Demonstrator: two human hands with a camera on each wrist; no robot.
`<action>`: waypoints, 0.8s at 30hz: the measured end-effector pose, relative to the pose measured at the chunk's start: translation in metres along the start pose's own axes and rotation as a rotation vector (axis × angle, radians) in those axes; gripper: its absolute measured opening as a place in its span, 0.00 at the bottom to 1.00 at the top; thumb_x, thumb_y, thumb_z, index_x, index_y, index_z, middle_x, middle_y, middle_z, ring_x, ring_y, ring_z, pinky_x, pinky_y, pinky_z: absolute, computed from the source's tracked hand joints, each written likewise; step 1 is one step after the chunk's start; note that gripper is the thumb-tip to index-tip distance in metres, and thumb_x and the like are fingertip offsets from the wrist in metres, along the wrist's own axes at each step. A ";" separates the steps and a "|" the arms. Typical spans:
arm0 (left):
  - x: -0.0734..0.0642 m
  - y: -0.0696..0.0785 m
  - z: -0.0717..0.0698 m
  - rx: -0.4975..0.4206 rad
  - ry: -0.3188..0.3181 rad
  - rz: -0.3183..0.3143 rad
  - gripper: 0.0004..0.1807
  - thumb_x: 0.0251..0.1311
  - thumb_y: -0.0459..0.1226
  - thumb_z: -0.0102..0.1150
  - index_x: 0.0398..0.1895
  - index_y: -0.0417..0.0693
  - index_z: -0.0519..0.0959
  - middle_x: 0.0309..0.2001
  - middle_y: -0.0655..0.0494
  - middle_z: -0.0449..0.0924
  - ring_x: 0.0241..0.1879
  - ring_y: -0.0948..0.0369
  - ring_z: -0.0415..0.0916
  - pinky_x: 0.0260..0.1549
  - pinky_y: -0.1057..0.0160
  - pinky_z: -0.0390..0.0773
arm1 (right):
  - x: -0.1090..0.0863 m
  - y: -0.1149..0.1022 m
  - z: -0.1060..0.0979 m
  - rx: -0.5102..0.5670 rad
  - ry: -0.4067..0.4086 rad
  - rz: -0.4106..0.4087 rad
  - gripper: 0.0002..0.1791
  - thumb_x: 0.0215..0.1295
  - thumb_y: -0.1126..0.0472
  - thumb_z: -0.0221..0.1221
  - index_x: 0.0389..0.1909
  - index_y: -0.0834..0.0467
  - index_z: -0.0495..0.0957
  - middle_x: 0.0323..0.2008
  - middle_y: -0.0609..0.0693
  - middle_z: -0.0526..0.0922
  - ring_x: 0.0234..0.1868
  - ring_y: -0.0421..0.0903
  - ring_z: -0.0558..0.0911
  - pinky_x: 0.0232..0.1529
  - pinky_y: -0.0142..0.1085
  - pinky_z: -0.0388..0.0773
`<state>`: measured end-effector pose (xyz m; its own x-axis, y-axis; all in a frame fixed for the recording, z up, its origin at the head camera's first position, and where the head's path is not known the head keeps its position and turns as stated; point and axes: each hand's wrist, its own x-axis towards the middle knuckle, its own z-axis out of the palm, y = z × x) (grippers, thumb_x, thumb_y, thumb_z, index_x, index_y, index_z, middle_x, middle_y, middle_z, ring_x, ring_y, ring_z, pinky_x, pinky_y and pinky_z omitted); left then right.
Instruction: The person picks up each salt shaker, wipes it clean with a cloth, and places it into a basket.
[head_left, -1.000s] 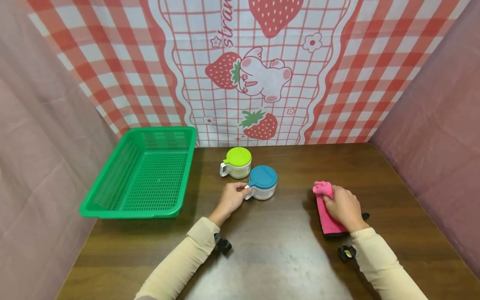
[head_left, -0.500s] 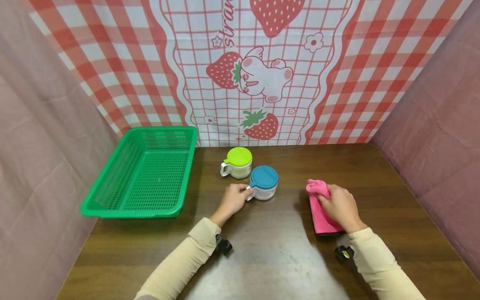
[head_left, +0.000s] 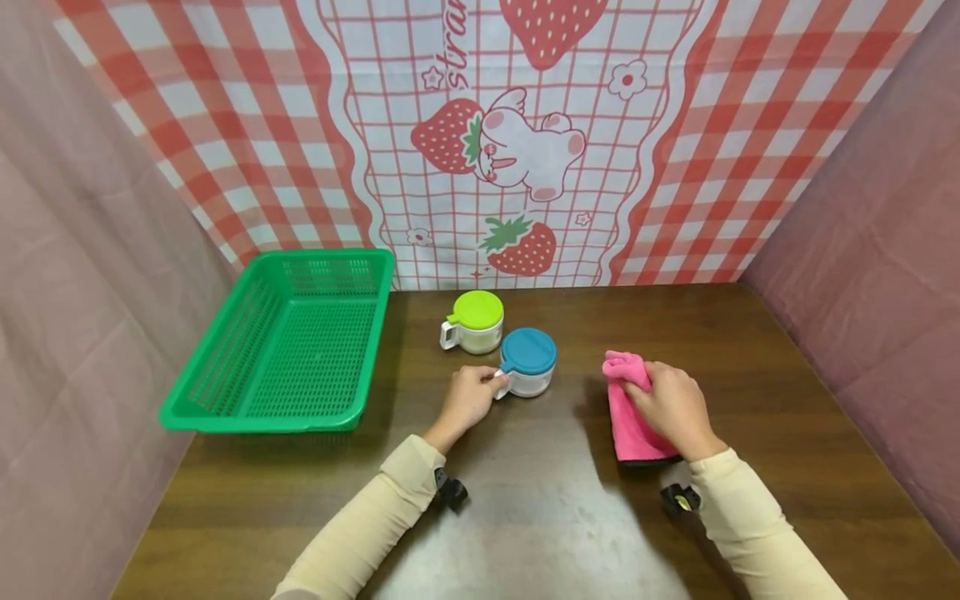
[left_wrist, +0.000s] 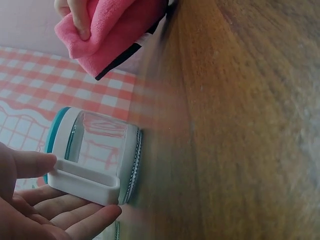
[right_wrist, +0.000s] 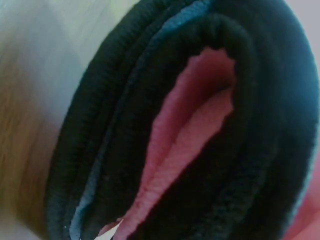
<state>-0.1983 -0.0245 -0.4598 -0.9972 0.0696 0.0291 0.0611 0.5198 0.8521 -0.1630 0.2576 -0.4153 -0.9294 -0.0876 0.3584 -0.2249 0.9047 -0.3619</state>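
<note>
A clear seasoning jar (head_left: 529, 367) with a blue lid and white handle stands mid-table in the head view. My left hand (head_left: 468, 396) pinches its handle (left_wrist: 85, 181), thumb on one side and fingers along the other, as the left wrist view shows. Just behind it is a second jar (head_left: 478, 323), lime-green lidded, its handle pointing left. To the right, my right hand (head_left: 675, 408) grips a folded pink cloth (head_left: 630, 417) with black edging, close over the table. The cloth's folded black edge (right_wrist: 260, 125) fills most of the right wrist view and hides the right fingers there.
A green plastic basket (head_left: 367, 367) with perforated walls stands at the left of the wooden table (head_left: 540, 525). A red-and-white checked cloth with strawberries (head_left: 525, 248) hangs behind the table. Pinkish curtains (head_left: 862, 233) close off both sides.
My right hand has moved left with the pink cloth, nearer the blue-lidded jar. My left hand keeps its hold on the handle, and both jars stay put.
</note>
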 end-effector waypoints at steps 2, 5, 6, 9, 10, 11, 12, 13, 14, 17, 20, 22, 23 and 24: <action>0.000 0.001 -0.001 -0.002 0.002 0.005 0.13 0.62 0.39 0.61 0.42 0.38 0.86 0.38 0.47 0.87 0.38 0.55 0.80 0.37 0.61 0.78 | 0.001 -0.003 0.000 0.000 -0.012 0.000 0.14 0.56 0.60 0.67 0.26 0.68 0.77 0.25 0.66 0.82 0.29 0.67 0.80 0.32 0.59 0.74; 0.000 0.001 -0.001 -0.009 0.004 0.008 0.12 0.61 0.39 0.62 0.40 0.38 0.86 0.36 0.47 0.88 0.36 0.56 0.80 0.36 0.63 0.77 | 0.002 -0.007 0.000 0.002 -0.036 0.003 0.14 0.56 0.59 0.67 0.25 0.67 0.78 0.23 0.64 0.82 0.26 0.64 0.79 0.29 0.57 0.73; 0.000 0.001 -0.001 -0.011 0.004 0.012 0.12 0.61 0.39 0.62 0.39 0.38 0.86 0.36 0.47 0.88 0.35 0.57 0.79 0.35 0.63 0.77 | 0.002 -0.009 0.000 0.000 -0.040 0.005 0.14 0.55 0.58 0.67 0.24 0.67 0.78 0.22 0.64 0.81 0.26 0.64 0.79 0.29 0.56 0.73; 0.001 0.001 -0.001 -0.010 0.006 0.013 0.12 0.61 0.39 0.62 0.38 0.39 0.86 0.35 0.48 0.87 0.35 0.57 0.78 0.35 0.64 0.75 | 0.002 -0.012 0.001 -0.005 -0.044 0.008 0.14 0.54 0.58 0.68 0.22 0.65 0.78 0.20 0.62 0.81 0.24 0.63 0.79 0.26 0.55 0.73; 0.000 0.001 -0.001 -0.014 0.006 0.014 0.12 0.61 0.39 0.62 0.37 0.39 0.87 0.35 0.48 0.87 0.35 0.58 0.78 0.35 0.64 0.75 | 0.002 -0.013 0.001 -0.008 -0.041 0.008 0.14 0.53 0.58 0.68 0.21 0.65 0.78 0.19 0.61 0.81 0.23 0.62 0.79 0.26 0.55 0.73; 0.000 0.001 -0.001 -0.018 0.005 0.014 0.12 0.61 0.39 0.62 0.37 0.39 0.86 0.35 0.48 0.87 0.34 0.58 0.77 0.35 0.64 0.75 | 0.002 -0.014 0.001 -0.010 -0.036 0.009 0.14 0.53 0.58 0.68 0.21 0.65 0.78 0.19 0.61 0.81 0.23 0.62 0.79 0.25 0.55 0.73; 0.000 0.000 0.000 -0.021 0.006 0.016 0.12 0.61 0.39 0.62 0.37 0.39 0.86 0.35 0.48 0.87 0.34 0.58 0.77 0.35 0.64 0.75 | 0.002 -0.015 0.002 -0.012 -0.030 0.008 0.14 0.52 0.58 0.68 0.21 0.65 0.78 0.18 0.61 0.80 0.23 0.62 0.78 0.25 0.55 0.73; 0.000 0.000 0.000 -0.026 0.007 0.012 0.12 0.61 0.39 0.62 0.38 0.39 0.86 0.35 0.48 0.87 0.35 0.58 0.77 0.35 0.65 0.75 | 0.003 -0.016 0.002 -0.014 -0.028 0.009 0.14 0.52 0.58 0.68 0.20 0.64 0.78 0.18 0.61 0.80 0.22 0.61 0.78 0.25 0.54 0.72; 0.000 0.000 0.000 -0.037 0.007 0.015 0.12 0.61 0.39 0.62 0.38 0.38 0.86 0.35 0.47 0.87 0.35 0.58 0.77 0.35 0.65 0.75 | 0.003 -0.017 0.003 -0.015 -0.026 0.011 0.15 0.52 0.57 0.68 0.20 0.64 0.78 0.18 0.60 0.80 0.22 0.61 0.78 0.25 0.54 0.72; -0.001 -0.001 -0.001 -0.055 0.012 0.017 0.12 0.60 0.38 0.63 0.39 0.37 0.86 0.35 0.46 0.88 0.35 0.57 0.79 0.35 0.64 0.76 | 0.005 -0.019 0.005 -0.008 -0.029 0.011 0.15 0.53 0.57 0.68 0.21 0.64 0.78 0.18 0.60 0.80 0.21 0.59 0.78 0.24 0.52 0.72; -0.001 -0.003 -0.001 -0.054 0.011 0.020 0.12 0.60 0.39 0.63 0.39 0.38 0.86 0.36 0.47 0.88 0.36 0.57 0.80 0.36 0.64 0.77 | 0.006 -0.022 0.006 -0.003 -0.030 0.007 0.15 0.53 0.57 0.69 0.22 0.65 0.79 0.18 0.60 0.81 0.20 0.58 0.77 0.23 0.51 0.72; -0.001 -0.004 -0.001 -0.039 0.007 0.026 0.12 0.61 0.39 0.63 0.40 0.39 0.86 0.36 0.48 0.88 0.36 0.59 0.80 0.36 0.64 0.76 | 0.006 -0.024 0.006 0.001 -0.028 0.004 0.15 0.53 0.57 0.69 0.22 0.65 0.80 0.18 0.60 0.81 0.20 0.57 0.77 0.23 0.51 0.71; -0.001 -0.004 0.000 -0.038 0.004 0.025 0.12 0.61 0.40 0.62 0.40 0.39 0.86 0.36 0.48 0.88 0.35 0.59 0.79 0.36 0.65 0.77 | 0.006 -0.025 0.007 0.000 -0.026 0.003 0.15 0.53 0.57 0.69 0.23 0.65 0.80 0.18 0.60 0.81 0.20 0.57 0.77 0.23 0.50 0.71; -0.001 -0.005 0.000 -0.039 0.000 0.028 0.13 0.62 0.40 0.62 0.40 0.39 0.86 0.36 0.48 0.88 0.34 0.60 0.79 0.35 0.65 0.77 | 0.006 -0.026 0.007 0.000 -0.026 0.003 0.15 0.53 0.57 0.69 0.23 0.65 0.80 0.18 0.60 0.81 0.20 0.56 0.76 0.23 0.50 0.71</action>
<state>-0.1977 -0.0271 -0.4639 -0.9951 0.0831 0.0531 0.0869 0.4843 0.8705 -0.1650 0.2302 -0.4099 -0.9373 -0.0961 0.3349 -0.2224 0.9050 -0.3627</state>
